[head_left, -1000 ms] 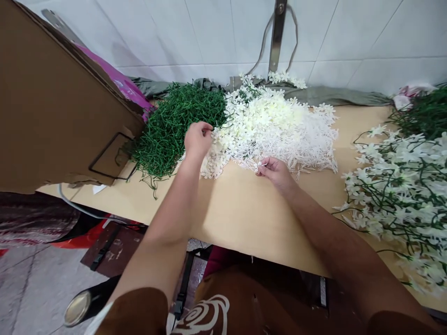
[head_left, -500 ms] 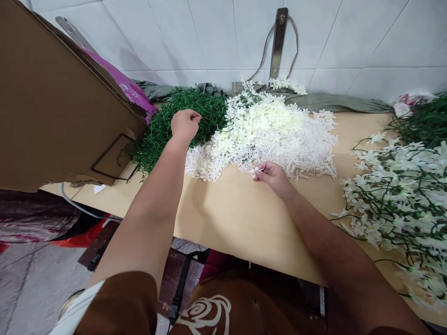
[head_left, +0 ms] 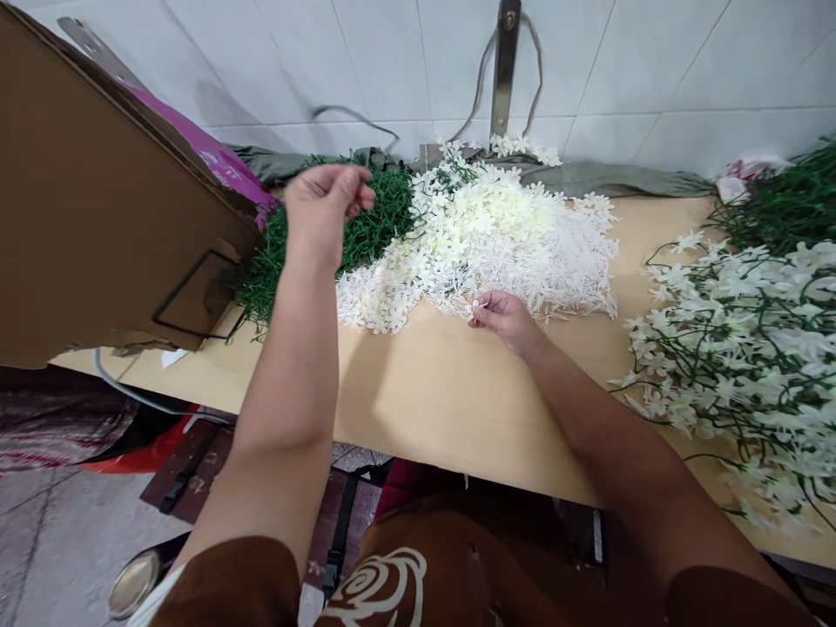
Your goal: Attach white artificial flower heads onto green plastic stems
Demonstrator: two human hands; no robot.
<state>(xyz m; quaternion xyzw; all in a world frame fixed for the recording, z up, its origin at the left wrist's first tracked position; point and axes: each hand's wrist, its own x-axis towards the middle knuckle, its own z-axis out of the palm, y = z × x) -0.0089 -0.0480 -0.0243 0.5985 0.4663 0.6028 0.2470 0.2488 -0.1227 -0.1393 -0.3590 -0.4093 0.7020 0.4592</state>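
Item, left grip (head_left: 322,193): raised above the bench, fingers curled; whether closed on the dark strand (head_left: 356,113) just above it could not be told (the hand was blurred).
Item, right grip (head_left: 506,319): low over the bench (head_left: 444,392), thumb and finger pinching a small white piece (head_left: 477,304).
Item, green stem heap (head_left: 382,218): tangled, behind and beneath the left grip.
Item, white flower heap (head_left: 500,213): between the grips and beyond the right one, its near edge just behind the pinched piece.
Item, flowered stems (head_left: 751,348): white blooms on green, piled well right of the right grip.
Step in hand, as judged: gathering a stem while one white piece was held ready. The next move seemed to call for bringing the left grip down to the right.
Containers: one cardboard box (head_left: 111,183), left of the left grip, contents hidden; a purple plastic bag (head_left: 202,144) along its far edge, contents also unseen.
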